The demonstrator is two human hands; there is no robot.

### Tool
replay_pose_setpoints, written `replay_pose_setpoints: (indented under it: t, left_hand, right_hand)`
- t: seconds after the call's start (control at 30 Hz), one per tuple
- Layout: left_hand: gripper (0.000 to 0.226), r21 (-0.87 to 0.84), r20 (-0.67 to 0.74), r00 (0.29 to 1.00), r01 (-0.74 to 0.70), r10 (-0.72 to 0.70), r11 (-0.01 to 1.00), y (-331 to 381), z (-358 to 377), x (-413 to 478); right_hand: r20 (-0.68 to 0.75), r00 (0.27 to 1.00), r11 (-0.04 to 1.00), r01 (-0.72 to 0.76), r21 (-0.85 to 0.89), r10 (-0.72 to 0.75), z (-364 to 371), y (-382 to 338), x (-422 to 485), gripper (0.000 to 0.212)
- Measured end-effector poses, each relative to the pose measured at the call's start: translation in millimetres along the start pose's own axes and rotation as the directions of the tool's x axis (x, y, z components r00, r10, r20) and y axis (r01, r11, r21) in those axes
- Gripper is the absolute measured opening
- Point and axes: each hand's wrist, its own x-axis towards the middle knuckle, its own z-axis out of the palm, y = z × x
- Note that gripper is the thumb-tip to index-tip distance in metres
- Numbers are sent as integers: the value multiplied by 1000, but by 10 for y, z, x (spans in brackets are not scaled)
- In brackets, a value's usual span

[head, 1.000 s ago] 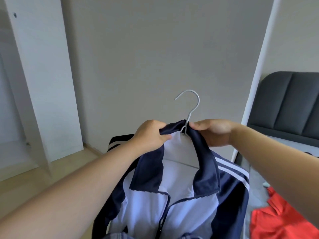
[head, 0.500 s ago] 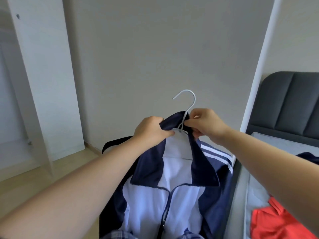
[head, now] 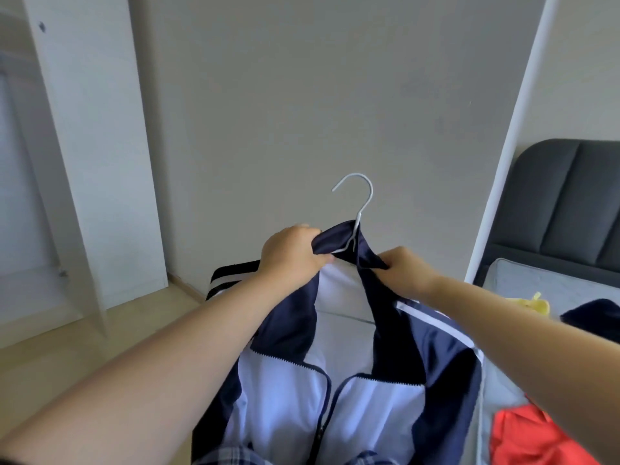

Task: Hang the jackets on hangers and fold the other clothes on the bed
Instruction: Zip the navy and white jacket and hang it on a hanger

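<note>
A navy and white track jacket (head: 335, 380) hangs in front of me on a white wire hanger (head: 356, 203), whose hook sticks up above the collar. My left hand (head: 288, 253) grips the left side of the navy collar together with the hanger's left arm. My right hand (head: 402, 268) pinches the right side of the collar, a little lower. The zip is open at the chest. The jacket's lower part runs out of the frame.
A bed (head: 550, 290) with a dark grey headboard (head: 570, 203) lies at the right, carrying red (head: 533, 434), yellow (head: 533, 302) and dark (head: 593, 317) clothes. A white pole (head: 503, 162) stands beside it. An open white wardrobe (head: 90, 146) is at the left, a plain wall ahead.
My right hand has slid from the hanger's neck down the right side of the collar, pulling it outward. The jacket's front has spread wider. My left hand has kept its hold.
</note>
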Motion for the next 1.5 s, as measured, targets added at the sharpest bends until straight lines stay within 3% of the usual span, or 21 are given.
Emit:
replay_pose_setpoints:
  t: [0.1,0.23,0.3,0.37,0.4,0.47,0.5,0.53,0.63,0.67,0.77,0.83,0.9,1.0,1.1,1.17,1.23,1.3,1.33,1.4,1.5]
  left_hand:
    - [35,200,-40,996,-67,77,977,-2,-25,38]
    - [25,146,219,950,196,-225,970,-6,-71,20]
    - [20,64,113,943,309,-314,949,32,-100,61]
    - [23,75,-95,971,225,-218,971,101,-109,31]
    - [26,147,-49,993,113,-106,983,137,-84,-8]
    - [32,252,290,952,-172,95,953,198,6,-114]
    - [37,228,398,910,-223,118,948,180,14,-142]
    - [43,184,394,910,-217,131,959,145,-8,-126]
    - [30,36,-36,984,-173,174,984,-13,-131,13]
    - [20,28,-53,981,-183,184,983,-61,-183,52]
    - [15,22,287,956,-75,65,997,-166,-220,81]
    - [17,25,259,966,-16,9,1000,-203,-159,72]
    - [19,42,101,994,26,-30,999,-216,-140,59]
    - [15,117,-128,990,75,-60,990,-343,-140,23]
    - [14,179,-164,983,107,-78,978,-470,-121,-28]
    - [12,152,-218,968,155,-120,976,-519,-139,-33]
    - [11,78,-326,935,175,-141,982,-558,-200,-5]
    - [12,95,-348,935,115,-75,989,-543,-249,26]
    - [13,124,-328,944,85,-40,989,-512,-259,27]
    - [16,139,-309,951,69,-22,988,-454,-252,23]
    - [17,150,-306,951,90,-40,985,-443,-273,-10]
  right_hand:
    - [-194,981,990,8,140,19,118,-26,44,47]
    - [-316,948,982,11,189,50,155,-35,92,48]
    - [-390,919,984,20,176,51,139,-47,114,47]
    - [-445,893,982,14,191,74,80,-61,156,47]
    - [-442,893,979,11,206,82,49,-74,187,47]
    - [-369,925,969,7,245,87,8,-107,250,49]
    - [-327,942,965,13,261,76,1,-116,272,51]
    - [-298,953,965,25,260,56,-1,-117,285,53]
    - [-249,968,979,78,186,-30,-34,-75,268,51]
    - [-237,970,980,104,172,-61,-45,-49,256,49]
    - [-263,950,971,205,125,-167,-58,-19,215,50]
    - [-311,926,959,260,111,-215,-49,-38,218,51]
    - [-305,925,960,264,91,-225,-72,-13,233,46]
    - [-37,982,947,169,-273,-185,-184,174,245,27]
    - [156,987,765,75,-639,33,-262,333,259,20]
    - [-14,996,726,57,-685,-91,-271,318,295,14]
    - [-234,931,701,33,-712,-281,-228,302,354,10]
    - [-203,958,619,-36,-784,-201,-170,214,416,14]
    - [-155,983,612,-63,-789,-99,-128,149,431,13]
    - [-52,998,761,-12,-649,-29,-45,1,486,7]
    - [54,986,941,169,-294,-160,-1,-238,480,18]
